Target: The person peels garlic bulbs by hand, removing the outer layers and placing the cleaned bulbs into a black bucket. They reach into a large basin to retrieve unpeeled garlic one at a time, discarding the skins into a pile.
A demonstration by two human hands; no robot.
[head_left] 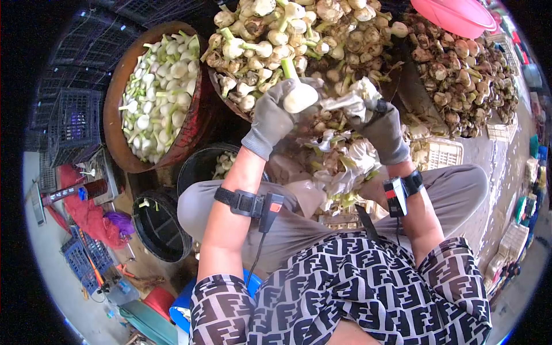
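My left hand (pixel 275 115), in a grey glove, is closed around a clean white garlic bulb (pixel 300 98) with a short green stem pointing up. Gloved in the same grey, my right hand (pixel 384 129) grips loose garlic skin (pixel 353 100), pale and crumpled, just to the right of the bulb. Below and between the hands lies a heap of peeled-off skins (pixel 353 164). Right behind them rises a pile of unpeeled garlic (pixel 305 34), its bulbs brownish and dirty with cut stems.
At the left stands a big rusty-red tub (pixel 118 115) full of peeled garlic. Two black buckets (pixel 164 253) sit nearer my knee. More dirty garlic (pixel 460 75) lies at the right beneath a pink basin (pixel 457 14). Plastic crates (pixel 75 123) are stacked at the far left.
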